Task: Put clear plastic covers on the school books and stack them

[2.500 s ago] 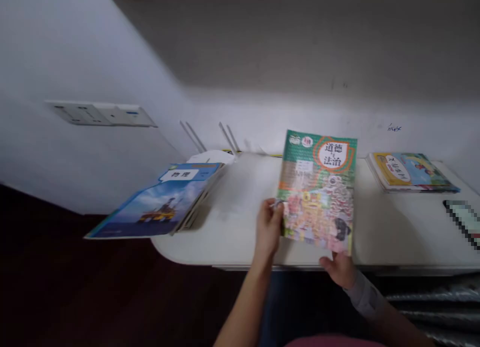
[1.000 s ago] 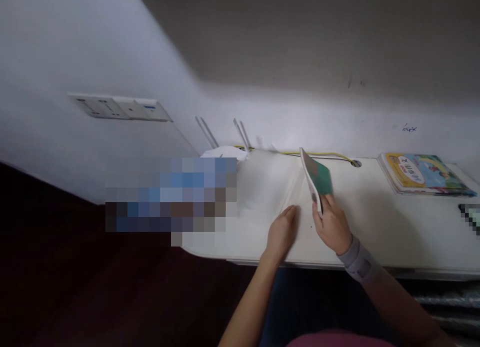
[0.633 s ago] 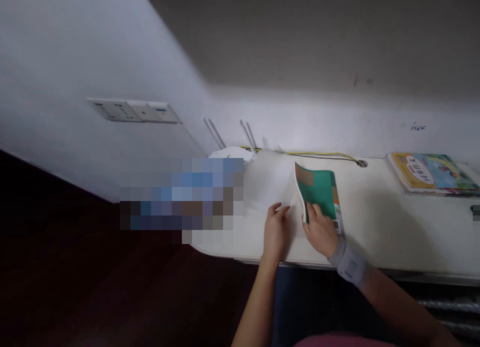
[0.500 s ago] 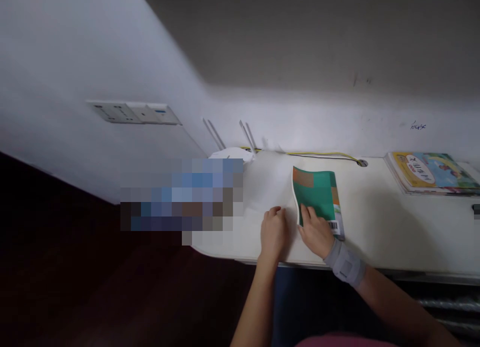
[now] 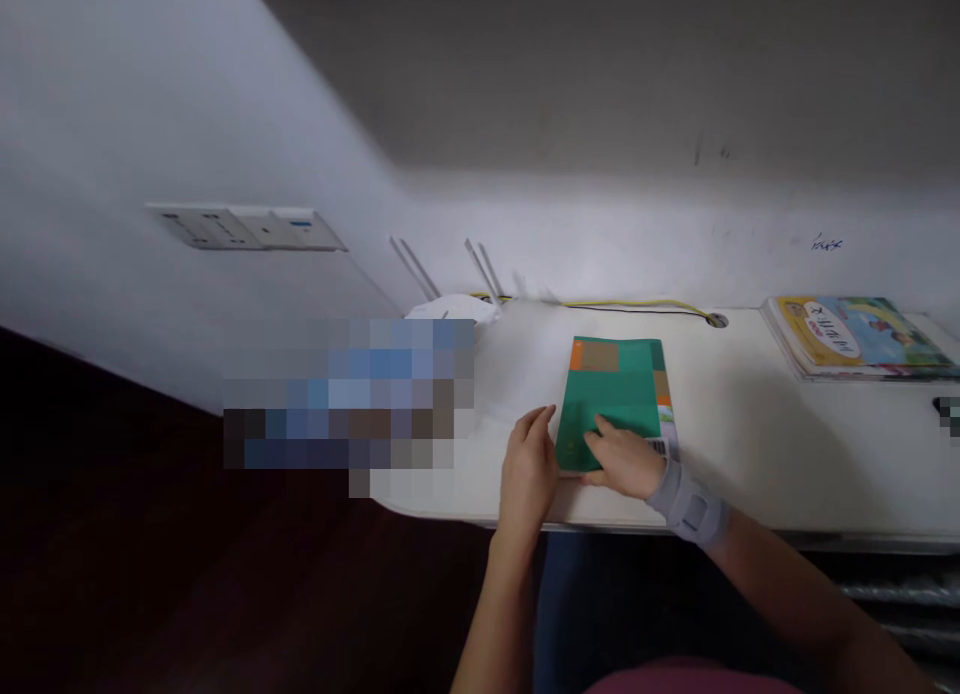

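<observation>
A green book [image 5: 611, 389] with orange and tan patches and a barcode near its lower right corner lies flat on the white desk [image 5: 750, 454]. My right hand [image 5: 624, 461] rests on the lower part of its cover, index finger stretched out and holding nothing; a grey band [image 5: 688, 504] wraps that wrist. Beside the book's lower left edge is my left hand [image 5: 529, 464], its fingers partly extended and nothing seen in it. Whether its fingertips touch the book's edge I cannot tell.
A stack of picture books [image 5: 855, 336] sits at the right. At the back left stands a white device with antennas [image 5: 484, 269], and a yellow cable [image 5: 637, 303] runs to a desk hole [image 5: 718, 320]. Pixelation hides things at the left end.
The book's raised left side has come down flat, and its left edge now reaches further left. My right hand's fingers moved from that edge onto the cover. My left hand has shifted slightly left.
</observation>
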Demonstrator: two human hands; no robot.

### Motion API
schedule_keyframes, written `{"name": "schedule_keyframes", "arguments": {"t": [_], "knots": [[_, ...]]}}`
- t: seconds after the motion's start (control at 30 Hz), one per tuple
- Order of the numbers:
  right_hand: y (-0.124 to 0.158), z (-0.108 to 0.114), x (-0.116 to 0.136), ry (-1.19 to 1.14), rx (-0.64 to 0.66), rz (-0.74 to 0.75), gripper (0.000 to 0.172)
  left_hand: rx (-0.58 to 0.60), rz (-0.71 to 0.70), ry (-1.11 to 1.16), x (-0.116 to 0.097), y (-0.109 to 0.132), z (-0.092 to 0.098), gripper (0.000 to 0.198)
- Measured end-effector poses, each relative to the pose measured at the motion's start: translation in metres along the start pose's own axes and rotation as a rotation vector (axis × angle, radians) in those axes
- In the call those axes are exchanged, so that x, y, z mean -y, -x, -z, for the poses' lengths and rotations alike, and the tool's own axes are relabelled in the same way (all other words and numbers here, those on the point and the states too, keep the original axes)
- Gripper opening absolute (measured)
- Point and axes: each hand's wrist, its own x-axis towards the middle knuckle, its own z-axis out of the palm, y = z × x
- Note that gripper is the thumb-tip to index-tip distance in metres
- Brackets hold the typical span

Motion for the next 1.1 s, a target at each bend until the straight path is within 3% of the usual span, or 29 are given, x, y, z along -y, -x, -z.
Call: {"name": "schedule_keyframes", "arguments": {"t": [0.13, 0.23, 0.3, 0.4, 0.47, 0.53, 0.6, 0.7, 0.87, 1.1], "knots": [[0.001, 0.004, -0.010, -0.144, -0.057, 0.024, 0.023, -0.065, 0.025, 0.104, -0.006, -0.001, -0.002, 0.039], [0.013, 0.000, -0.021, -0.335, -0.229, -0.088, 0.015, -0.138, 0.062, 0.165, -0.021, 0.002, -0.011, 0.050], [0.029, -0.004, -0.035, -0.540, -0.354, -0.158, 0.020, -0.002, -0.030, 0.177, -0.043, 0.007, -0.020, 0.054], [0.066, -0.006, -0.067, -0.738, -0.444, -0.116, 0.032, 0.347, -0.246, 0.090, -0.087, 0.015, -0.037, 0.057], [0.096, -0.007, -0.091, -0.671, -0.421, -0.092, 0.037, 0.453, -0.316, -0.001, -0.114, 0.019, -0.052, 0.059], [0.124, -0.010, -0.113, -0.423, -0.450, -0.154, 0.041, 0.450, -0.349, -0.076, -0.133, 0.020, -0.066, 0.060], [0.148, -0.019, -0.127, -0.092, -0.507, -0.268, 0.046, 0.415, -0.389, -0.124, -0.143, 0.021, -0.081, 0.061], [0.167, -0.036, -0.136, 0.215, -0.446, -0.335, 0.049, 0.388, -0.451, -0.163, -0.148, 0.022, -0.098, 0.059], [0.171, -0.047, -0.136, 0.300, -0.429, -0.316, 0.054, 0.388, -0.455, -0.226, -0.142, 0.025, -0.110, 0.053], [0.176, -0.046, -0.147, 0.190, -0.456, -0.287, 0.053, 0.383, -0.491, -0.219, -0.136, 0.028, -0.111, 0.053]]}}
